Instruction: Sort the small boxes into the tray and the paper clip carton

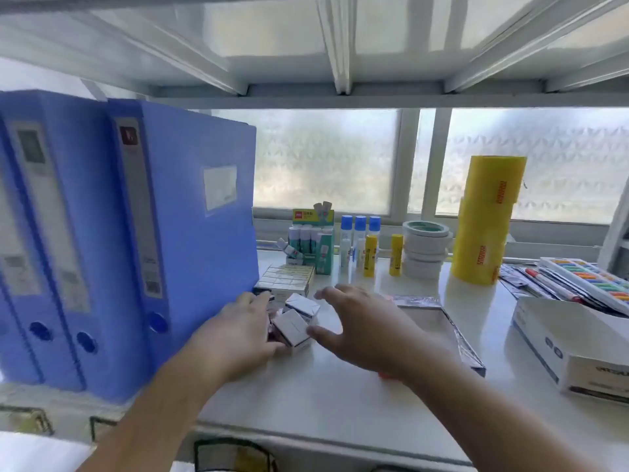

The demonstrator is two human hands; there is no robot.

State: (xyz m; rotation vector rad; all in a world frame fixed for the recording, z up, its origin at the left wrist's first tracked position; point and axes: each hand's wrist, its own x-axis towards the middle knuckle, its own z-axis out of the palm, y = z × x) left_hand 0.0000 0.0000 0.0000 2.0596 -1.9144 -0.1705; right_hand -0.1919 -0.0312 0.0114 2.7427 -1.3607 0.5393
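From the head camera we see our left hand (238, 330) lying flat against a loose pile of small white cardboard boxes (295, 323), fingers spread, gripping nothing. Our right hand (360, 327) hovers just right of the pile, fingers apart and empty. Beyond the right hand lies the shallow silver-rimmed tray (457, 335); farther right stands an open white carton (575, 349).
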